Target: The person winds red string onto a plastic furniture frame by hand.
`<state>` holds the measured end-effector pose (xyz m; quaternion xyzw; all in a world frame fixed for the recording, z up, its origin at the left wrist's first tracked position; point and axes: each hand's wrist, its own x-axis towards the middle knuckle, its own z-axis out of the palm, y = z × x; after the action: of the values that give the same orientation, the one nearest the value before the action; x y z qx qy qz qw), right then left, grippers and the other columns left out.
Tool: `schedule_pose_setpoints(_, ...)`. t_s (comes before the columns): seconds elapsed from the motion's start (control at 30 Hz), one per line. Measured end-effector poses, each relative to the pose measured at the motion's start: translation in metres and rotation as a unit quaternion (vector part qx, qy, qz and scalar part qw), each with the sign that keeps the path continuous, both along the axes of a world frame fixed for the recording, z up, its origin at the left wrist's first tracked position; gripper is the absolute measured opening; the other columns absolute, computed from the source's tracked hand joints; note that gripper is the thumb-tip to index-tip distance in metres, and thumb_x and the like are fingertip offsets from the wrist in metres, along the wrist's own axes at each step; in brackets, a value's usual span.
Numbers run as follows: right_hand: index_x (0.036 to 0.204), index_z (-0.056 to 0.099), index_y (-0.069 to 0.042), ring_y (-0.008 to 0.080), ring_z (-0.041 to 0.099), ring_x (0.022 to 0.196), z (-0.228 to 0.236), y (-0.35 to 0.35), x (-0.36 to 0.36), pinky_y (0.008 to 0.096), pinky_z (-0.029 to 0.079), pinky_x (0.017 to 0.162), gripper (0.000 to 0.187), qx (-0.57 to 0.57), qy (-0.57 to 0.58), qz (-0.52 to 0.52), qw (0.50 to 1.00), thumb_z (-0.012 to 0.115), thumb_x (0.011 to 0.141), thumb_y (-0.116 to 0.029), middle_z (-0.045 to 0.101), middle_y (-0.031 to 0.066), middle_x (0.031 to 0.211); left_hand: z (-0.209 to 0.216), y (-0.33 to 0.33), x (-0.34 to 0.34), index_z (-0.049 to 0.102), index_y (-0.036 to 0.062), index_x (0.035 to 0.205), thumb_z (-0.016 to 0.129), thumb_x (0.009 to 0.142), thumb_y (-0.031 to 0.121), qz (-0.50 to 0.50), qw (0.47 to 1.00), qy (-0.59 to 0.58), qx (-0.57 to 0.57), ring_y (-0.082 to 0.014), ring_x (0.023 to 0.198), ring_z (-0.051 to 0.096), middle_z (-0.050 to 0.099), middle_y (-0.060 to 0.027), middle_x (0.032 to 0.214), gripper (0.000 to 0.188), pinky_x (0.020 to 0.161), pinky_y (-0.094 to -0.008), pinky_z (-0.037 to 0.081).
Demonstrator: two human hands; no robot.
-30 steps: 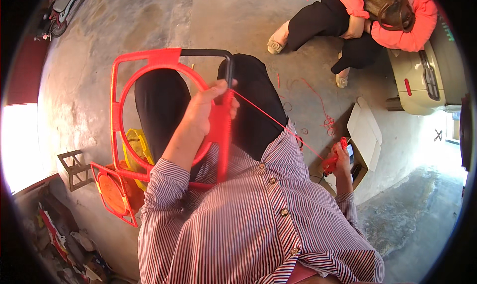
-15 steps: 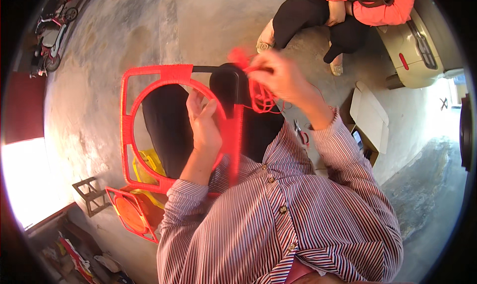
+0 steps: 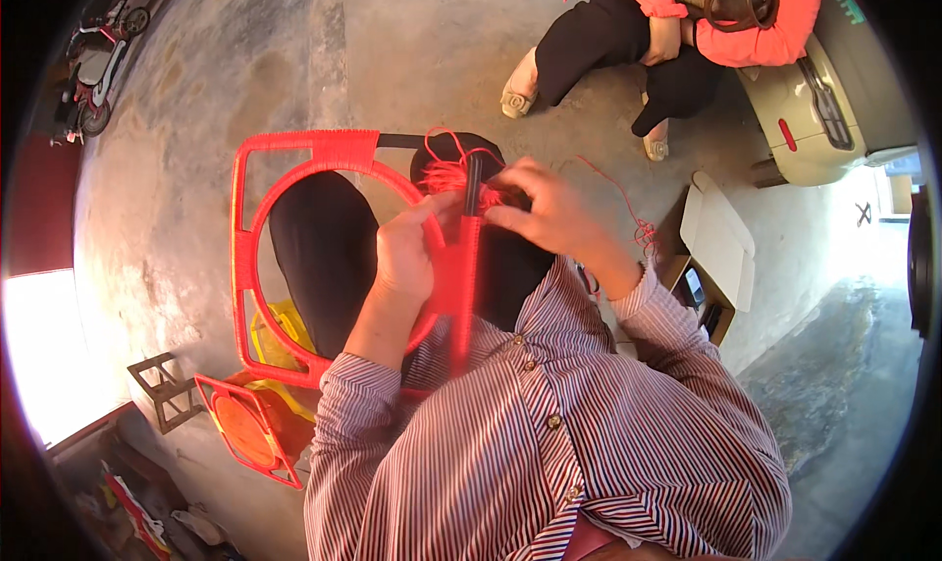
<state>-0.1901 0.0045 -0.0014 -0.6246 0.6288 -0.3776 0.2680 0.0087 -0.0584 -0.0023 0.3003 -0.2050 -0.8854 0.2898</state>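
Note:
A square frame [image 3: 345, 151] wrapped in red cord, with a red ring inside it, rests over my lap. Bare black tubing [image 3: 474, 183] shows at its upper right corner. A loose bundle of red cord [image 3: 446, 176] lies across that tubing, with strands on both sides. My left hand [image 3: 407, 252] reaches up past the ring's right side, its fingertips closed at the bundle just left of the tubing. On the other side, my right hand [image 3: 554, 217] has curled fingers around the bundle. Both hands' fingertips are partly hidden by cord and tubing.
A loose cord strand [image 3: 643, 235] trails right toward an open cardboard box [image 3: 677, 276]. A smaller red frame [image 3: 245, 428], a yellow bag [image 3: 280, 330] and a dark metal stand [image 3: 167, 389] sit at left. Another person [image 3: 589, 46] sits ahead beside a vehicle [image 3: 800, 109].
My right hand has come down and the cord bundle now lies across the bare tubing instead of hanging right of it. My left hand has moved from inside the ring up to the bundle.

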Motion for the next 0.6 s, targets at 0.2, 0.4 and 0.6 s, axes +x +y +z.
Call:
schedule_pose_setpoints(0.2, 0.082, 0.06, 0.0, 0.0251, 0.061, 0.088, -0.013, 0.0, -0.008, 0.0342, 0.048, 0.074, 0.021, -0.091, -0.091, -0.004, 0.992, 0.071, 0.078, -0.017, 0.06, 0.0118, 0.097, -0.017, 0.002, -0.003, 0.059, -0.0043, 0.112, 0.055, 0.087, 0.012, -0.011, 0.997, -0.058, -0.049, -0.022, 0.089, 0.064, 0.066, -0.0145, 0.1, 0.03, 0.078, -0.0314, 0.052)
schedule_pose_setpoints(0.4, 0.079, 0.044, -0.009, 0.0197, 0.052, 0.062, 0.052, 0.061, -0.047, 0.0301, 0.039, 0.054, 0.025, -0.075, -0.616, 0.201, 0.758, 0.068, 0.079, -0.007, 0.056, 0.0089, 0.08, 0.001, 0.002, -0.008, 0.062, -0.0014, 0.098, 0.059, 0.091, 0.021, -0.096, 0.983, -0.159, 0.016, -0.0229, 0.07, 0.064, 0.066, -0.0145, 0.083, 0.024, 0.066, -0.0338, 0.053)
schedule_pose_setpoints(0.6, 0.091, 0.038, -0.012, 0.0102, 0.039, 0.045, 0.099, 0.191, -0.112, 0.0242, 0.027, 0.038, 0.035, -0.05, -0.659, 0.054, 0.748, 0.072, 0.079, -0.01, 0.046, 0.0045, 0.064, -0.006, -0.002, -0.004, 0.062, -0.0004, 0.096, 0.061, 0.09, 0.022, -0.052, 0.983, -0.174, 0.012, -0.0224, 0.064, 0.062, 0.065, -0.0139, 0.078, 0.023, 0.062, -0.0343, 0.053)
